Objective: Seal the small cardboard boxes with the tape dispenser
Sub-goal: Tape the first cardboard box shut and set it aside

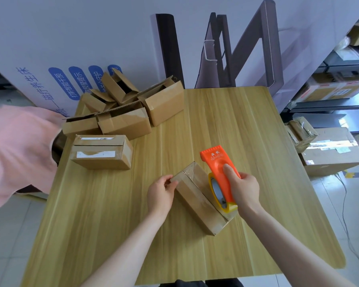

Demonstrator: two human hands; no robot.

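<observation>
A small cardboard box point(197, 200) lies at an angle in the middle of the wooden table point(247, 131), with clear tape shining along its top. My left hand point(161, 192) pinches the box's far left corner. My right hand point(244, 188) grips the orange tape dispenser point(218, 165), whose yellow-edged tape roll rests on the box's right side near its near end. A closed box with white labels point(101, 152) sits to the left. Behind it lies a pile of several open boxes point(129, 104).
Another person's pink sleeve point(15, 150) reaches in at the table's left edge. A printed white panel point(56, 59) and dark frames point(236, 50) stand behind the table. Shelves and cartons point(332, 150) fill the right side, and a cable runs over the floor there.
</observation>
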